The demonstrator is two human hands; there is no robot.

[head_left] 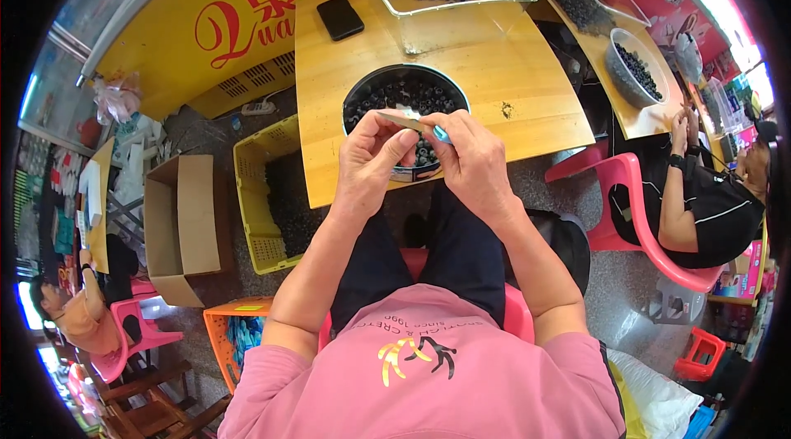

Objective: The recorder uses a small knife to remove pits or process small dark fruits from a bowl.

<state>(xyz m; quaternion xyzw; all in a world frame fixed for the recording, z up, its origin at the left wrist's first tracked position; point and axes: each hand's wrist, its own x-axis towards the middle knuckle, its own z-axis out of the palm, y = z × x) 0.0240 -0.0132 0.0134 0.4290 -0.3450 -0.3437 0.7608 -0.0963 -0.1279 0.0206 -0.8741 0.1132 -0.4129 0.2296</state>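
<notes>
Both my hands are raised over a round dark pan of small black round pieces. My left hand is closed in a pinch on a thin, flat, greyish strip, whose kind I cannot make out. Close against it, my right hand is also closed, with a small light-blue object at its thumb and fingertips. Whether that blue thing is a tool or a finger cover cannot be told. The strip's right end reaches the right fingertips. My hands partly cover the pan's near side.
A dark phone and a clear white-rimmed bin with black pieces lie on the wooden table. A yellow crate and a cardboard box stand left. A co-worker sits right, beside a clear tub; another person sits left.
</notes>
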